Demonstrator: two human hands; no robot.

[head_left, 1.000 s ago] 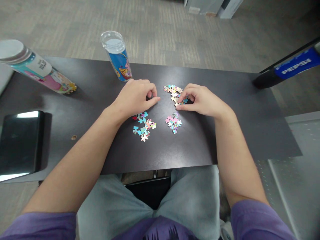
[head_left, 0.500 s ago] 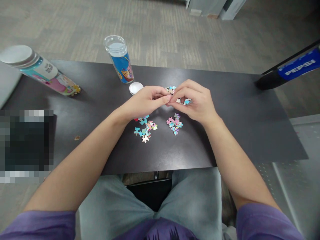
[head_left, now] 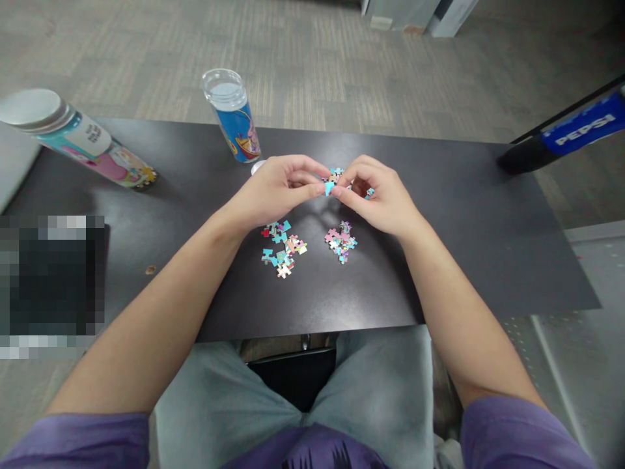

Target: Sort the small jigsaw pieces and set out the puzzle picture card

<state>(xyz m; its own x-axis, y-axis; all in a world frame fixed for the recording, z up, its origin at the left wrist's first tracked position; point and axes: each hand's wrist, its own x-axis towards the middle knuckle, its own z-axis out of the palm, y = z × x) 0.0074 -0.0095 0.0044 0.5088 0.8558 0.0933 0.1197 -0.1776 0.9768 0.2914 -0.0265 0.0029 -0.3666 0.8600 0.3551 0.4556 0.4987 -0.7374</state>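
Between my two hands is a light-blue puzzle piece (head_left: 329, 188), pinched at its edges above the table. My left hand (head_left: 286, 189) grips its left side with thumb and fingertips. On the other side my right hand (head_left: 375, 195) pinches it the same way. Behind the fingers lies a pile of puzzle pieces (head_left: 336, 172), partly hidden by both hands. Nearer to me are a loose pile of blue, red and cream puzzle pieces (head_left: 280, 255) and a smaller pile of pink and pale-blue puzzle pieces (head_left: 341, 242).
An open clear tube (head_left: 239, 124) with a blue label stands behind my left hand, its white lid (head_left: 258, 167) partly covered. A lidded tube (head_left: 97, 140) stands at the left, a Pepsi bottle (head_left: 561, 140) at the right. The dark table (head_left: 469, 215) ends close to my lap.
My hands have drawn slightly apart and turned, so the light-blue puzzle piece now shows between the fingertips. My left hand now covers more of the white lid. The piles look unchanged.
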